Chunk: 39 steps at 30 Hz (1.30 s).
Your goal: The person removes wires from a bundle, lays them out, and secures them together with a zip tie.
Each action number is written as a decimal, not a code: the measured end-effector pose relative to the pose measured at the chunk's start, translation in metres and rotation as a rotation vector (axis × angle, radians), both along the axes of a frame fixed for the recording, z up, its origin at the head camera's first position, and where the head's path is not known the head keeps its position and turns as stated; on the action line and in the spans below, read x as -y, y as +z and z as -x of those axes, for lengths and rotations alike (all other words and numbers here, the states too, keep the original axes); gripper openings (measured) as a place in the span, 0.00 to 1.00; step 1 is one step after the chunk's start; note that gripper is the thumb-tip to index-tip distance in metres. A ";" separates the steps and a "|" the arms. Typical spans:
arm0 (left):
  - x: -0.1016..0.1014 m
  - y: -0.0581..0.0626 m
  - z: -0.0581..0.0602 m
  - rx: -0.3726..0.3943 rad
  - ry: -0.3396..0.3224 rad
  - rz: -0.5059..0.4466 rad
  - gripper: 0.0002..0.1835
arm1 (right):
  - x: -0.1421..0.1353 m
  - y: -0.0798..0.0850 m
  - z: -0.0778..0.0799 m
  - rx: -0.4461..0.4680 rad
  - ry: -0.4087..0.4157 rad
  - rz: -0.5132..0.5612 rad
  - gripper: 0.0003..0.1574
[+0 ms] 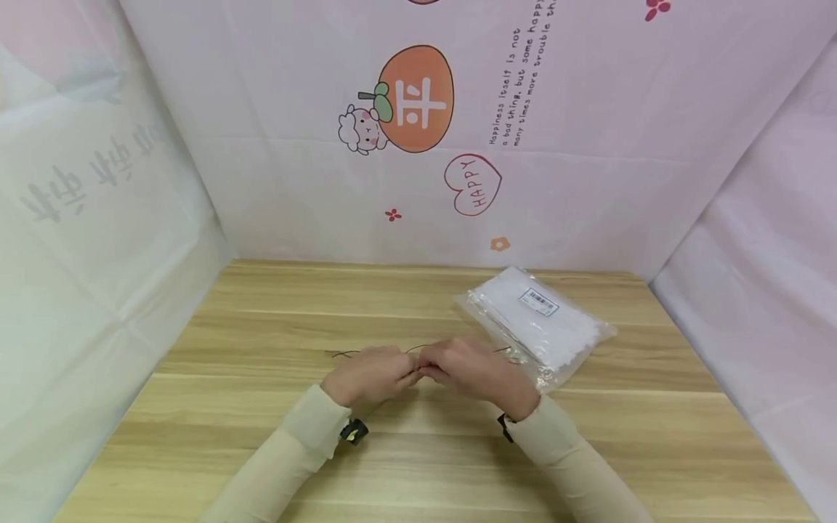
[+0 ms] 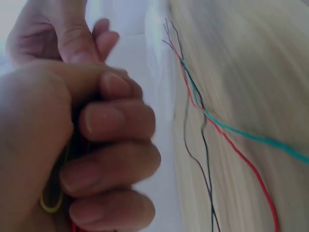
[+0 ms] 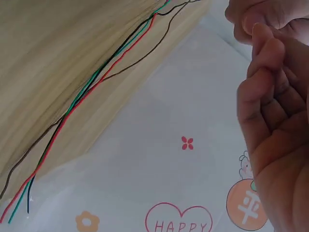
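My left hand [image 1: 369, 374] and right hand [image 1: 474, 367] meet fingertip to fingertip over the middle of the table. Curled left fingers [image 2: 113, 164] hold thin cords; a yellow cord loop [image 2: 49, 209] pokes out under the palm. The right hand [image 3: 275, 106] pinches at the left fingertips, its fingers bent; what lies between the tips is hidden, though a dark cord runs there in the head view. Beyond the hands, several loose cords lie along the table: a red cord [image 2: 246, 164], a green cord [image 2: 260, 139], a black cord [image 3: 128, 39] and a brown cord [image 3: 145, 57].
A clear plastic bag [image 1: 543, 319] with white contents and a barcode label lies behind the right hand. The wood-grain table [image 1: 418, 465] is bounded by a printed white cloth [image 1: 294, 181] at the back and sides. A black band [image 1: 354, 431] sits at the left wrist.
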<state>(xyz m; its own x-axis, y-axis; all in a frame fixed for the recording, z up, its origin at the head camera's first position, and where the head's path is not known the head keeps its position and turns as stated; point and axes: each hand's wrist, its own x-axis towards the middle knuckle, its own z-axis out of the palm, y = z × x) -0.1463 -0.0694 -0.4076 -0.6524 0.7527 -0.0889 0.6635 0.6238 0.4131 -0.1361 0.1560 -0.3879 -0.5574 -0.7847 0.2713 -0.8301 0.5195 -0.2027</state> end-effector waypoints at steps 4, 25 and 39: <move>0.007 -0.002 -0.001 -0.016 0.014 0.015 0.17 | -0.008 -0.002 0.002 0.070 -0.016 0.060 0.08; 0.072 0.010 0.000 0.002 0.084 0.003 0.22 | -0.077 0.005 0.013 -0.099 -0.049 0.176 0.23; 0.111 0.011 -0.002 0.002 0.125 0.004 0.25 | -0.104 -0.005 0.020 0.056 -0.147 0.147 0.20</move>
<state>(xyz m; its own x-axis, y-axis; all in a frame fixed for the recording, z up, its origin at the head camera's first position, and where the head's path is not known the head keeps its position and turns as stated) -0.1441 -0.1800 -0.3962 -0.7412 0.6649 -0.0928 0.5795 0.7034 0.4115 -0.1560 0.2595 -0.3932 -0.6799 -0.6486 0.3421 -0.7332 0.5954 -0.3284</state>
